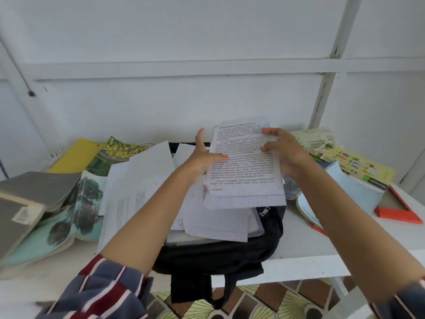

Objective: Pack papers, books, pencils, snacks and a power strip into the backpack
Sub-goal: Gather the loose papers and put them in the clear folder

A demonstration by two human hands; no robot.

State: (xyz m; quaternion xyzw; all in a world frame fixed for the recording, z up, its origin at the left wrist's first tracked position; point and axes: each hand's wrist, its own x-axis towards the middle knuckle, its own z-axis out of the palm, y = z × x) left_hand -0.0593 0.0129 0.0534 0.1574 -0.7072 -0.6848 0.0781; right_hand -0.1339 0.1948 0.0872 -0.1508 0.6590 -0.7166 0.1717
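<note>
We see a flat white surface (303, 245). A soft black cloth backpack (230, 254) lies in the middle. On its left lie loose white paper sheets (138, 180), a teal picture book with trees (69, 217) and a thick grey book (34, 187). On its right lie a pale blue open book (354, 187) and a flat red frame (397, 215).

The backpack (218, 256) lies mid-worktop (305, 240), its straps hanging over the near edge; loose sheets (213, 222) lie in its opening; a stack of papers (243, 166) is above them; books (57, 215) lie left; more books (354, 162) lie right, before the wall (161, 100).
</note>
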